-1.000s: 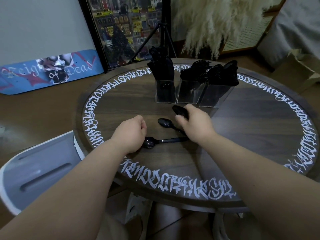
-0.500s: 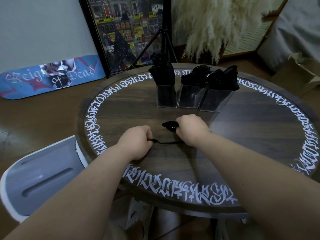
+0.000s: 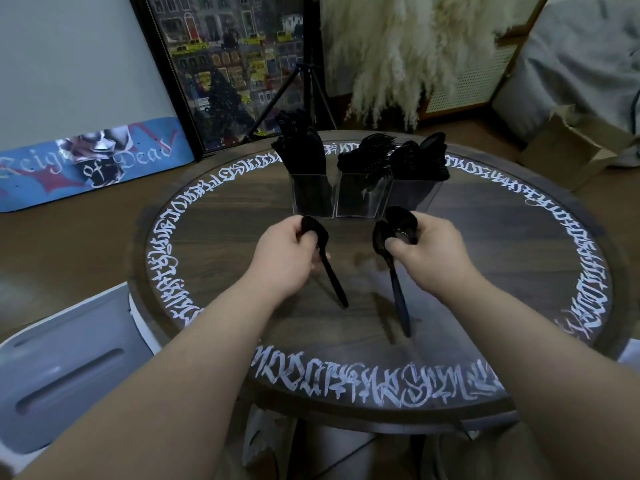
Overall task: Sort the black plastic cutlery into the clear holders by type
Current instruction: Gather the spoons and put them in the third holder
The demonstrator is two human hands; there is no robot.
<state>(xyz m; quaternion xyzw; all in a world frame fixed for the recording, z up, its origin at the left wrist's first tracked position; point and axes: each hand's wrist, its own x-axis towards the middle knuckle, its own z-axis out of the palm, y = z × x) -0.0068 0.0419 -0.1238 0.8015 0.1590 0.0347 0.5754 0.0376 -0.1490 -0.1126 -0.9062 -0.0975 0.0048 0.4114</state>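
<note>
My left hand (image 3: 285, 258) grips one black plastic spoon (image 3: 330, 275) near its bowl, handle pointing down toward me, lifted above the round table (image 3: 502, 258). My right hand (image 3: 427, 252) grips two black spoons (image 3: 398, 237) by their bowls, with a handle hanging down toward me. Behind the hands stand three clear holders in a row: the left holder (image 3: 311, 195), the middle holder (image 3: 360, 197) and the right holder (image 3: 415, 195), each filled with black cutlery standing upright.
The dark wooden table has a ring of white lettering. A grey-white chair (image 3: 62, 368) stands at the lower left. Behind the table are a black tripod (image 3: 308, 81), a framed picture, a skateboard deck (image 3: 86, 168), pampas grass and a cardboard box (image 3: 571, 147).
Both hands have picked the spoons off the table and lifted them; the left took the spoon that lay nearest me, the right gathered the other two.
</note>
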